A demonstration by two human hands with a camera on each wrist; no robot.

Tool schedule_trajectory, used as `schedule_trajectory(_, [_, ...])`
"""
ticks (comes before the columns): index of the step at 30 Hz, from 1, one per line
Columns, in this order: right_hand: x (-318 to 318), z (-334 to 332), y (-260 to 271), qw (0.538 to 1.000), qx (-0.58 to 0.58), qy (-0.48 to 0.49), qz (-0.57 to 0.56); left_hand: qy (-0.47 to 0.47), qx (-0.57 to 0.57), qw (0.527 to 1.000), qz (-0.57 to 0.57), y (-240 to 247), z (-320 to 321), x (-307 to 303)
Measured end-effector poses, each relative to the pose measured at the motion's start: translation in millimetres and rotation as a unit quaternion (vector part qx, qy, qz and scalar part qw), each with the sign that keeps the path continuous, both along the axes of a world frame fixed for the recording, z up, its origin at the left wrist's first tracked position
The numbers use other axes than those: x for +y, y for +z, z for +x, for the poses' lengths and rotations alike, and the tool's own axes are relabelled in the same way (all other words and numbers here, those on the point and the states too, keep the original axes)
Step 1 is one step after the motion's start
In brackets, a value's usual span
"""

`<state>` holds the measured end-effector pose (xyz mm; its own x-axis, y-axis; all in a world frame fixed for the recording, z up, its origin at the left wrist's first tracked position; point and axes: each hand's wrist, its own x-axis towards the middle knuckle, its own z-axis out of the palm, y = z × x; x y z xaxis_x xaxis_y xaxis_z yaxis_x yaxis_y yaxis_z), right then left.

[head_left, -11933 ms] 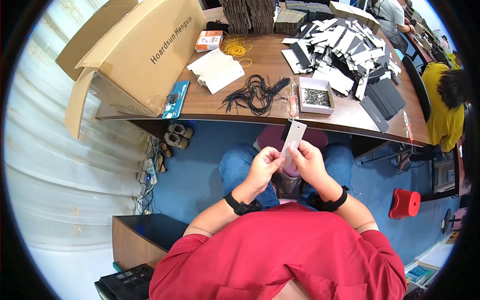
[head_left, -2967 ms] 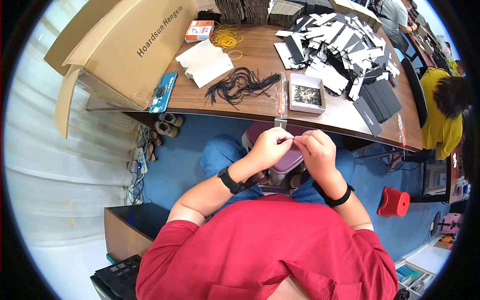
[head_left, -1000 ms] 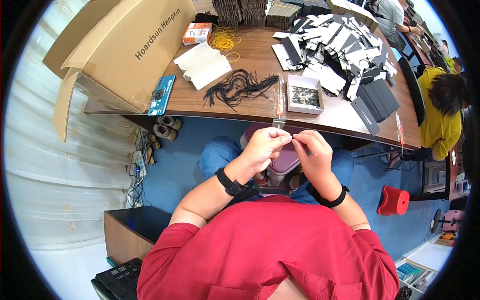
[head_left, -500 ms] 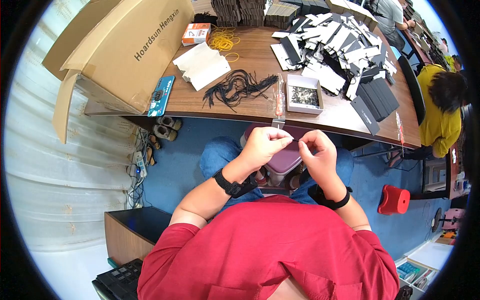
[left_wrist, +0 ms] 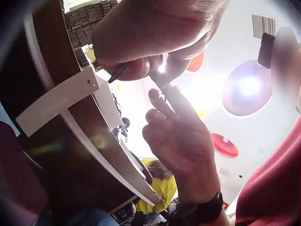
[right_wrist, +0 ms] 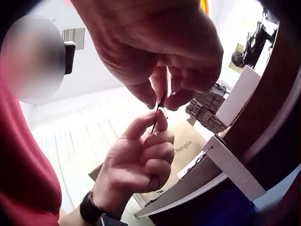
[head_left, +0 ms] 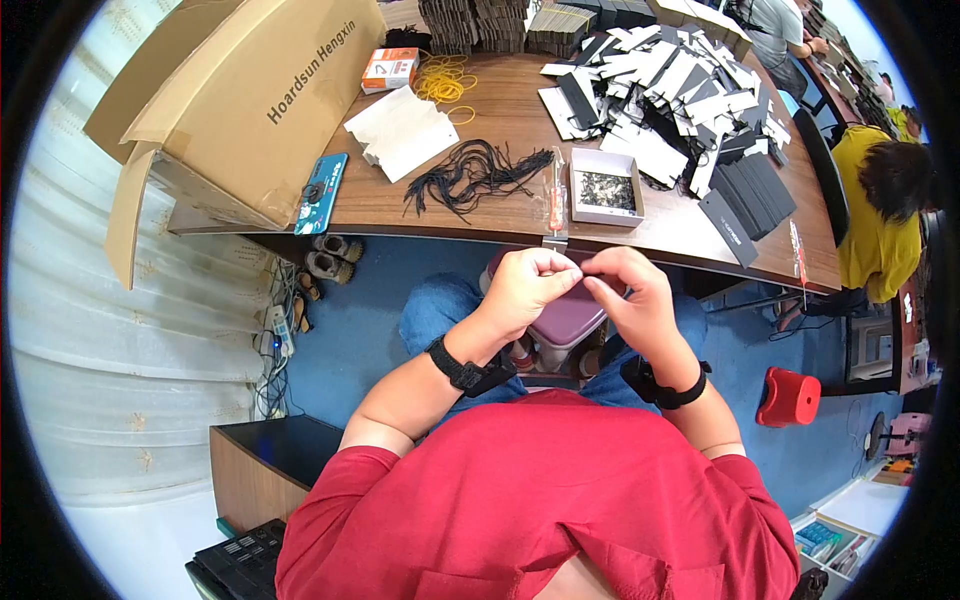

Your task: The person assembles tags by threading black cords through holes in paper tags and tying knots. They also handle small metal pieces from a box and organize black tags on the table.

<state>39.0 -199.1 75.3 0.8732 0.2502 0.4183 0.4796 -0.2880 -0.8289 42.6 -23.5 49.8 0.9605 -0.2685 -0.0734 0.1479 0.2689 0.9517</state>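
Observation:
Both hands meet above the person's lap, just short of the table edge. My left hand (head_left: 530, 292) pinches a thin black cord (right_wrist: 154, 125) between thumb and forefinger, its other fingers curled in. Opposite it, my right hand (head_left: 640, 298) has thumb and forefinger closed on the same dark strand close to a small knot or pin. This piece is too small to make out in the head view. At the table edge, a white tag (left_wrist: 59, 101) with a hole near one end shows in both wrist views, below the hands.
Black cords (head_left: 470, 178) lie on the table beside an open white box (head_left: 605, 190) of small dark pieces. Behind are heaped black and white tags (head_left: 670, 100), a stack of black tags (head_left: 755, 195) and yellow rubber bands (head_left: 445, 80). A cardboard box (head_left: 270, 110) stands left.
Earlier a pale tag was held between both hands; now a thin cord is. Over the last second, the right hand draws slightly away from the left, then returns to its fingertips.

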Motion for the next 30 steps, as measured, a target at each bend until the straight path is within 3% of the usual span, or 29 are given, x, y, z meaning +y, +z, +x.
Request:
schedule_trajectory(3, [2, -1, -4, 0.998, -0.021, -0.025, -0.045, -0.008, 0.026, 1.000, -0.014, 1, -1, 2])
schedule_trajectory(7, [2, -6, -7, 0.997, -0.022, -0.036, -0.060, -0.014, -0.034, 0.998, 0.043, -10, -1, 3])
schedule_trajectory(11, [-9, -4, -34, 0.990, 0.077, -0.104, 0.061, -0.033, 0.034, 0.996, 0.071, -5, 2, 29])
schedule_trajectory(13, [-18, -3, -45, 0.987, 0.102, -0.114, 0.039, 0.004, 0.027, 0.995, 0.094, -11, 3, 40])
schedule_trajectory(15, [-21, -4, -43, 0.990, 0.079, -0.071, -0.095, 0.035, -0.013, 0.987, 0.157, -11, 1, 43])
schedule_trajectory(16, [-20, -4, -40, 0.989, 0.037, -0.025, -0.144, 0.047, -0.112, 0.969, 0.213, -16, 3, 38])
schedule_trajectory(17, [-14, -5, -39, 0.983, -0.022, -0.028, -0.179, -0.002, -0.078, 0.965, 0.250, -15, 1, 38])
schedule_trajectory(19, [3, -11, -17, 0.994, 0.077, 0.038, -0.062, -0.060, -0.065, 0.982, 0.166, -16, 0, 27])
schedule_trajectory(20, [9, -11, -13, 0.987, 0.133, 0.059, -0.069, -0.096, -0.009, 0.984, 0.148, -9, -1, 25])
schedule_trajectory(24, [23, -4, -31, 0.994, 0.029, -0.068, -0.078, -0.087, 0.155, 0.981, -0.077, -28, 7, 31])
schedule_trajectory(27, [23, -2, -42, 0.992, 0.091, -0.087, -0.023, 0.000, 0.153, 0.984, -0.096, -23, 4, 36])
schedule_trajectory(30, [24, -2, -46, 0.988, 0.128, -0.088, 0.001, -0.003, 0.126, 0.989, -0.078, -31, -1, 30])
